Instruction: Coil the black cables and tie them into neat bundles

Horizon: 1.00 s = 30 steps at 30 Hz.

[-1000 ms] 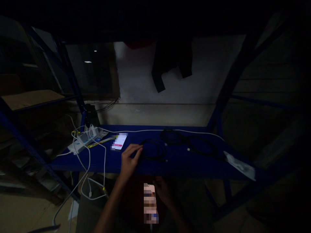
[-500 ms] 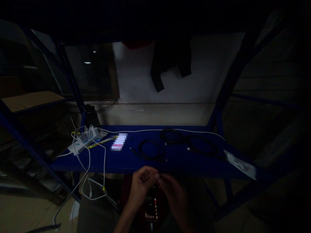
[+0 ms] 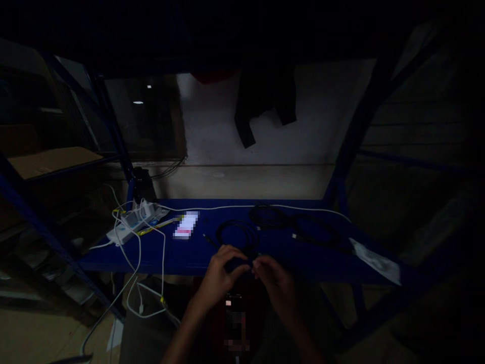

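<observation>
My left hand (image 3: 223,270) is at the front edge of the blue shelf board (image 3: 182,257), thumb and fingers curved with a gap between them. It is nearest to a coiled black cable (image 3: 237,222), and its fingertips point at my right hand. My right hand (image 3: 276,283) has thumb and forefinger pinched together close by the cable's near end; darkness hides what they hold, if anything. Below the hands, a phone with a dim screen (image 3: 235,323) lies at my lap, a white plug at its lower end.
A lit phone (image 3: 186,225) lies on the board beside a white power strip (image 3: 131,222) with tangled white cables. More coiled black cables (image 3: 316,230) and a clear plastic bag (image 3: 377,260) lie to the right. Blue rack posts (image 3: 350,136) stand at both sides.
Both hands have moved forward and up, from above the phone at my lap to the board's front edge by the coiled cable. They have drawn slightly apart, and my left fingers have opened.
</observation>
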{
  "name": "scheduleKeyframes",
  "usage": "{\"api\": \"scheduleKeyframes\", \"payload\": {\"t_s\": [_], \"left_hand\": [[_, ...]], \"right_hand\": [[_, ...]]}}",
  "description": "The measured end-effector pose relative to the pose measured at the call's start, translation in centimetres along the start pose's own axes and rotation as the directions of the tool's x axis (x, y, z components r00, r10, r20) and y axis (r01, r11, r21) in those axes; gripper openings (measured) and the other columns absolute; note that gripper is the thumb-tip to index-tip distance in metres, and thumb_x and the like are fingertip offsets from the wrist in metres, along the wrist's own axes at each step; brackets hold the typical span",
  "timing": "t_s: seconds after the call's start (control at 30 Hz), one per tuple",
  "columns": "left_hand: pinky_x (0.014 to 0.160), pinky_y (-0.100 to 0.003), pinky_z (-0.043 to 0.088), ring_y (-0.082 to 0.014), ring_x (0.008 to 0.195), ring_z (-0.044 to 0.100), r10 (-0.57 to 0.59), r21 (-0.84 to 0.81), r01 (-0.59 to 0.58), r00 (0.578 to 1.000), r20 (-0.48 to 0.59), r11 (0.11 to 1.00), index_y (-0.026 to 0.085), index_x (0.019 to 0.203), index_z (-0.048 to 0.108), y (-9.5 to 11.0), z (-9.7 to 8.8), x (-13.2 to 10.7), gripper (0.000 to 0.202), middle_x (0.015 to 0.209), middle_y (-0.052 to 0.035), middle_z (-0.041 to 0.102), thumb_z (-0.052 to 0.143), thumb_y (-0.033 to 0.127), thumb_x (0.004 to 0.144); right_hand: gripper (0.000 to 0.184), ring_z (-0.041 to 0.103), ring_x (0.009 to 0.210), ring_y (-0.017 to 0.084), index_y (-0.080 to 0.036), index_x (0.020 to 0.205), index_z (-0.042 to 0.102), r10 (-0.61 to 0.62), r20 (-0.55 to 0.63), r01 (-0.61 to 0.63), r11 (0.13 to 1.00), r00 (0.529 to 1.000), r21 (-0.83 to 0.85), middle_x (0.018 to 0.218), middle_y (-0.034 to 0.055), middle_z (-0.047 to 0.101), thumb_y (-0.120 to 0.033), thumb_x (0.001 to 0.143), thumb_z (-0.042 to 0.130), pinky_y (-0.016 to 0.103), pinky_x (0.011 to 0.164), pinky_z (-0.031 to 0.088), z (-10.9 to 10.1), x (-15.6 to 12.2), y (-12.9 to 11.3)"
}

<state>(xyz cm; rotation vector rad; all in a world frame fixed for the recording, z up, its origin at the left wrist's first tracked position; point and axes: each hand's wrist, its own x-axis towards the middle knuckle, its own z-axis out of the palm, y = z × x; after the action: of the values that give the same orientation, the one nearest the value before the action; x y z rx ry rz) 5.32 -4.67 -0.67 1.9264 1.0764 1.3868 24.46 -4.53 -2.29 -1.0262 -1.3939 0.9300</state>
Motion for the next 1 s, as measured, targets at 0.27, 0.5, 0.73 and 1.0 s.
{"api": "scheduleKeyframes", "payload": {"t_s": [0.27,0.5,0.73,1.0], "left_hand": [[0.104,-0.045,0.044,-0.0267,0.114,0.064,0.027,0.45,-0.165,0.955,0.296,0.878,0.024,0.109,0.075,-4.2,-4.5,4.6,0.019,0.115,-0.0063,0.073,0.079,0.034,0.094],[0.095,-0.039,0.044,-0.0247,0.107,0.066,0.047,0.554,-0.227,0.946,0.32,0.801,0.02,0.111,0.069,-4.5,-2.8,4.3,0.02,0.111,-0.0076,0.072,0.06,0.038,0.107],[0.091,-0.039,0.046,-0.0253,0.097,0.069,0.051,0.609,-0.279,0.93,0.364,0.743,0.017,0.11,0.065,-4.8,-2.0,5.9,0.021,0.103,-0.0092,0.074,0.051,0.033,0.111],[0.096,-0.042,0.047,-0.0274,0.103,0.069,0.085,0.524,-0.242,0.949,0.305,0.816,0.019,0.115,0.069,-5.0,-2.2,4.9,0.02,0.108,-0.0095,0.075,0.069,0.024,0.096]], "right_hand": [[0.033,0.069,0.09,0.023,-0.023,0.092,0.07,-0.195,0.034,0.197,0.948,0.98,-0.251,0.093,0.0058,0.074,-0.054,0.099,0.061,0.034,0.086,0.053,-1.3,5.0,0.9],[0.023,0.07,0.097,0.024,-0.024,0.095,0.069,-0.278,0.181,0.321,0.903,0.943,-0.285,0.099,0.0066,0.076,-0.042,0.102,0.057,0.037,0.092,0.052,0.6,6.5,1.7],[0.021,0.072,0.1,0.025,-0.023,0.096,0.069,-0.268,0.224,0.333,0.878,0.937,-0.343,0.1,0.0073,0.077,-0.038,0.101,0.055,0.039,0.095,0.052,1.8,8.9,3.1],[0.022,0.07,0.098,0.024,-0.024,0.098,0.063,-0.257,0.253,0.336,0.873,0.933,-0.353,0.1,0.0065,0.075,-0.038,0.105,0.048,0.038,0.092,0.051,1.7,9.1,4.1]]}}
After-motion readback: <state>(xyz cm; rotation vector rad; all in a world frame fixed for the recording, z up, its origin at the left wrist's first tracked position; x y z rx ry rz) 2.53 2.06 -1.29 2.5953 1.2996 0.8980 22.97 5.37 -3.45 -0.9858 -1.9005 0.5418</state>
